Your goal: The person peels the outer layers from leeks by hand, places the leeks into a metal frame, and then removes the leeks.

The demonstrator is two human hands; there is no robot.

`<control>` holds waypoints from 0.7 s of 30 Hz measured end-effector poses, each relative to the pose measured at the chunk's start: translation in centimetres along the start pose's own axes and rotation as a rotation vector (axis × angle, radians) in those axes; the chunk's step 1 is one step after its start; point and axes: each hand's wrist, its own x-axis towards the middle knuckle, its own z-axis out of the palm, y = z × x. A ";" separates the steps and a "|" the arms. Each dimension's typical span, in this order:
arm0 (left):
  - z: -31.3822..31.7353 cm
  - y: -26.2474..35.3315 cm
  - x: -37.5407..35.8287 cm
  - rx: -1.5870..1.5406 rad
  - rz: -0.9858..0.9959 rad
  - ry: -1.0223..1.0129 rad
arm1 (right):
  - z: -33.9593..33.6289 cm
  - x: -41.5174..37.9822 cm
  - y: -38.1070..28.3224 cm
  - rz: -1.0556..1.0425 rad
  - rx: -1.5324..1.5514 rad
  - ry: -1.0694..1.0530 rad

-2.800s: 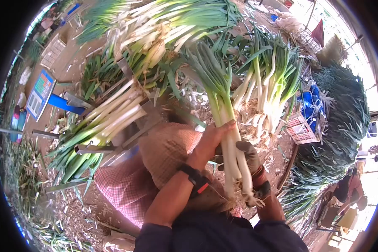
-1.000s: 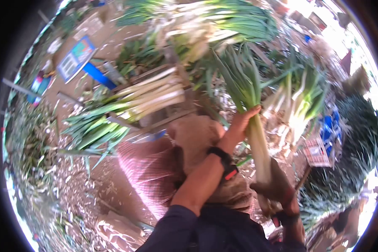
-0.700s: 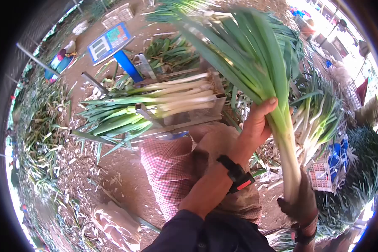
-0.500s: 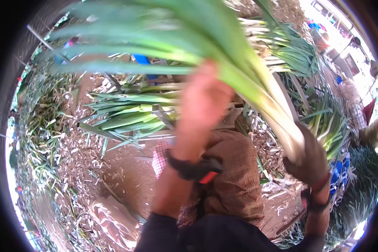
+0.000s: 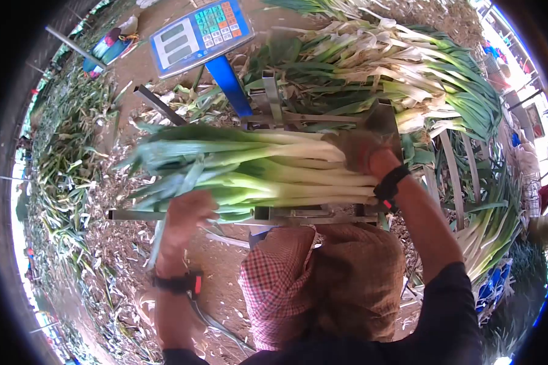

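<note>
Green onions [image 5: 286, 167] laid along the metal rack [image 5: 271, 100], a hand at either end

The bunch that swept through the upper half of the frame a moment ago is now down on the rack, across the middle of the frame. I take it to lie on top of the onions already there, though blur hides which stalks are which. In my judgement that makes it part of the rack's load, with the laying-down done or all but done. White shanks point right, leaves point left, and the root ends come near the upright end plate [image 5: 383, 118] right of centre.

The left hand [image 5: 189, 213], left of centre, is at the lower edge of the leaves, just beside or touching them. Its fingers look bent, but blur keeps me from telling whether they pinch anything. The right hand [image 5: 353, 149], dark-gloved, is right of centre, over the shanks near their root ends; whether it grips or merely presses, I cannot tell.

At the upper left, a scale display [image 5: 201, 36] tops a blue post [image 5: 229, 85]. A heap of more stalks [image 5: 408, 67] lies at the upper right, and checked cloth [image 5: 274, 286] covers the lap at lower centre.
</note>
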 end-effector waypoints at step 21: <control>8.2 2.4 11.5 1.082 0.630 0.170 | 0.4 -5.6 -1.8 -0.044 -0.109 -0.012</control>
